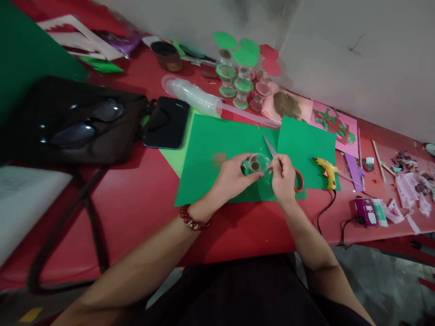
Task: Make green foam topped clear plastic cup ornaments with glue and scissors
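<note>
Over the green sheet (207, 149), my left hand (234, 174) grips a small clear plastic cup (258, 159) between thumb and fingers. Brown, sand-like material and a bit of green show through the cup. My right hand (282, 176) is closed, its thumb and fingertips pinched together at the cup's right rim; whatever sits between them is too small to make out. Scissors (271, 147) with an orange handle pass beneath the right hand, blades pointing away and partly covered by it.
A yellow glue gun (328, 172) rests at right, its cord trailing off the front edge. Farther back stand hourglass-like cup pairs (243, 81) with green and red discs, stacked clear cups (197, 95) and brown sand (287, 105). A phone (166, 122) and black bag (68, 122) lie left.
</note>
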{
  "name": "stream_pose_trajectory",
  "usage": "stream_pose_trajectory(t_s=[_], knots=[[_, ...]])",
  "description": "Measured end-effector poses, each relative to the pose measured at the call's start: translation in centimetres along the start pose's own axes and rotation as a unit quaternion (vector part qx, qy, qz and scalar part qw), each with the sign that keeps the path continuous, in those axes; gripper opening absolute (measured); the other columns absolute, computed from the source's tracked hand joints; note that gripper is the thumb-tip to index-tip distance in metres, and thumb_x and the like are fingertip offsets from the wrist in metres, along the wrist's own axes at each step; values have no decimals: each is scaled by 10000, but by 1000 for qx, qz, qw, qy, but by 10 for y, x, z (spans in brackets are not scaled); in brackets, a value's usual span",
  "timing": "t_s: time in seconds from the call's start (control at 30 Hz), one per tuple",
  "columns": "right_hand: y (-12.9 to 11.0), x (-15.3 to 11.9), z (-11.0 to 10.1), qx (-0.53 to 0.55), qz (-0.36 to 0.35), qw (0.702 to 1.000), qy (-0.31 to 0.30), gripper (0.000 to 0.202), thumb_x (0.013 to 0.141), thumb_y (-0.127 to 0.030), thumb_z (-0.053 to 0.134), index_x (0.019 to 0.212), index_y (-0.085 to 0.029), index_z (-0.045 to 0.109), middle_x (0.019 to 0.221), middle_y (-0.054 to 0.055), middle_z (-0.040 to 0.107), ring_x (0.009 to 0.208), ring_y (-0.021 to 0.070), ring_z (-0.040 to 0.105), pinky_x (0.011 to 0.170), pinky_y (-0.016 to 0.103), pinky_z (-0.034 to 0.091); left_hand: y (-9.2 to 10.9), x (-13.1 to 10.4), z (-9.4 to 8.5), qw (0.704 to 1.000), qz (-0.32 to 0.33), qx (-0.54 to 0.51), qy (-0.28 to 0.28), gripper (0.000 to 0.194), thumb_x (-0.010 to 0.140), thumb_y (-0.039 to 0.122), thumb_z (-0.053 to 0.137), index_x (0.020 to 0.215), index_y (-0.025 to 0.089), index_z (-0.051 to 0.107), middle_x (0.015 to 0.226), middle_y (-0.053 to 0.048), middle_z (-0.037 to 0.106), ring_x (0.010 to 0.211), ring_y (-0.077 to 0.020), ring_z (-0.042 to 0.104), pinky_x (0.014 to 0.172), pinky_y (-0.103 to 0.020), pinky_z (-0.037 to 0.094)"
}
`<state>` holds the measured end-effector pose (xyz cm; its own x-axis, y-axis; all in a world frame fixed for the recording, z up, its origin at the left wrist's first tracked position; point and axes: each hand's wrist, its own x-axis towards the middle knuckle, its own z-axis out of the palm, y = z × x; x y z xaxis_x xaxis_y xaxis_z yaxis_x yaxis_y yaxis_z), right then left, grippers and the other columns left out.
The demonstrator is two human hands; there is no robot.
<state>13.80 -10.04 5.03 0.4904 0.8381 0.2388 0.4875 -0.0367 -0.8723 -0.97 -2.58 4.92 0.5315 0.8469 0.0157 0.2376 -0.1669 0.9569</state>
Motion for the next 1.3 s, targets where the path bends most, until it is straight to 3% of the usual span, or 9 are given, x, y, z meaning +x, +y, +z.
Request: stream_pose_trajectory(t_s=[0.17,0.3,0.43,0.53,0.73,0.93,1.07,1.17,1.3], knots=[[-4,-12,-16,-31,-36,999,-23,252,1024,-391,470,812,-261,511,708,-7,590,615,157,537,662,322,440,-2,0,0,1000,5,17,11,341,785,395,781,1061,203,720,1017,-64,792,861,-210,690,781,-335,526],[-5,-2,-18,-54,-12,998,-14,400,1015,-472,515,677,-257,505,608,-12,568,561,150,526,606,312,425,-2,0,0,999,4,32,10,353,783,388,785,1072,194,723,1029,-71,789,877,-220,700,790,-339,525],[-5,21,-9,-38,-21,998,-39,177,872,-432,720,882,-256,728,911,38,765,769,192,686,679,312,527,-1,0,-1,1000,3,28,8,386,784,381,798,1105,179,728,1036,-86,791,924,-229,713,820,-338,536],[-3,28,-3,-36,-9,999,-38,141,892,-383,705,844,-270,774,888,34,795,831,221,730,778,352,571,-1,0,0,1000,2,25,8,401,769,380,810,1109,183,731,1032,-82,793,924,-234,715,828,-344,545],[-1,14,-1,-61,-34,997,25,231,962,-400,617,812,-262,726,861,46,760,792,219,706,816,372,567,0,-1,2,1000,0,20,23,315,778,401,790,1014,205,714,1000,-62,791,897,-230,707,816,-351,545],[-3,2,-15,-93,-26,995,-27,371,1012,-506,548,746,-256,618,706,34,675,669,198,639,724,347,529,-3,-2,2,999,8,27,24,324,791,425,784,1020,214,696,1024,-69,795,913,-231,709,821,-355,535],[2,7,-20,-69,0,998,3,288,972,-505,599,841,-251,633,763,28,701,654,184,649,684,329,515,-6,-1,4,999,7,40,29,377,796,437,788,1077,203,693,1044,-76,789,915,-232,714,827,-358,538],[1,11,-17,-32,29,999,-33,261,960,-506,609,954,-251,660,828,31,740,688,184,688,686,313,528,-8,-1,5,999,12,48,24,403,808,437,782,1116,195,684,1075,-86,786,947,-239,720,836,-361,540],[-5,11,-12,-93,32,989,-110,330,975,-491,591,766,-235,577,674,5,664,632,161,634,625,270,458,-11,-1,6,998,28,57,29,408,802,428,789,1120,198,678,1105,-90,783,992,-249,724,839,-365,544]])
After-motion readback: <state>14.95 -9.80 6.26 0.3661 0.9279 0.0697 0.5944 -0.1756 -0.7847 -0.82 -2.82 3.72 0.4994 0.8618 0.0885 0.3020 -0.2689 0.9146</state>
